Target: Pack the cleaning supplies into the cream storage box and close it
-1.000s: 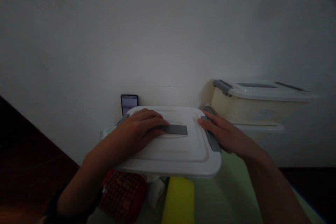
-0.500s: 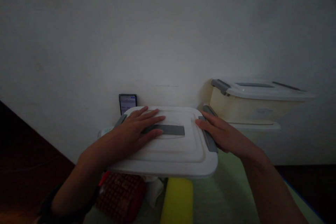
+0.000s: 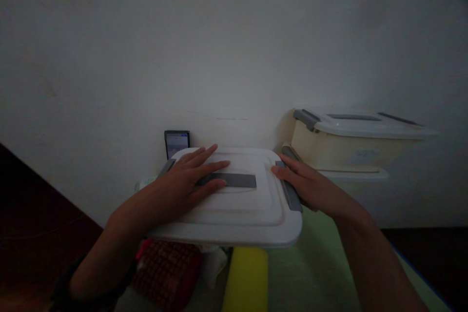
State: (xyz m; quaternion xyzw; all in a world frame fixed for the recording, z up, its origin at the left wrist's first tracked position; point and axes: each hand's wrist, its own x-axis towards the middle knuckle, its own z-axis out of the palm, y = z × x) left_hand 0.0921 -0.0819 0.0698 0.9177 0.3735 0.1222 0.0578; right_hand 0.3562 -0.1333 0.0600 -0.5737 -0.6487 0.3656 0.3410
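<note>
A white storage box lid (image 3: 241,229) with a grey handle strip (image 3: 237,180) lies level in front of me. My left hand (image 3: 192,173) rests flat on its left half, fingers spread across the top and partly over the strip. At the right end, my right hand (image 3: 303,180) grips the edge by the grey latch (image 3: 291,196). Its thumb is on top, with the other fingers over the far side and partly hidden. The body of the box beneath the lid cannot be seen.
A phone (image 3: 177,144) leans against the wall behind the lid. On the right stand stacked cream storage boxes (image 3: 329,148) with white lids. Below the lid's near edge are a red patterned bag (image 3: 168,270) and a yellow case (image 3: 248,280) on a green surface (image 3: 314,263).
The fingers of my left hand have spread a little, one lifting toward the far edge of the lid. My right hand keeps its place at the latch.
</note>
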